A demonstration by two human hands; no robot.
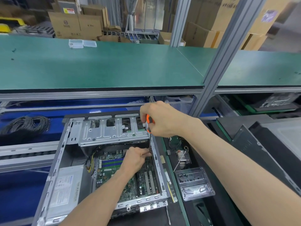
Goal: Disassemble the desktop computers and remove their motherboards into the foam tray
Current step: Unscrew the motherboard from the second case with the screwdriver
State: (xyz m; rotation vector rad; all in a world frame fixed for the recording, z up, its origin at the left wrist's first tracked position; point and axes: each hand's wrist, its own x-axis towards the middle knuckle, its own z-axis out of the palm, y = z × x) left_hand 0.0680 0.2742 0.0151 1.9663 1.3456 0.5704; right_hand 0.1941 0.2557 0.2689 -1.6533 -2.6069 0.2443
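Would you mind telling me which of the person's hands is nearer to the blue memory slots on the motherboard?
Left. The left hand sits down inside the case, right beside the blue memory slots. The right hand is higher up over the drive cage, holding the orange screwdriver.

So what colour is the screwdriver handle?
Orange and black, on the screwdriver gripped by the right hand; head view.

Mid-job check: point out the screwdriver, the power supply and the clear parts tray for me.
screwdriver (149,121), head view, orange-and-black handle in the right hand
power supply (65,186), head view, labelled top face, left side of the case
clear parts tray (193,183), head view, divider between its compartments
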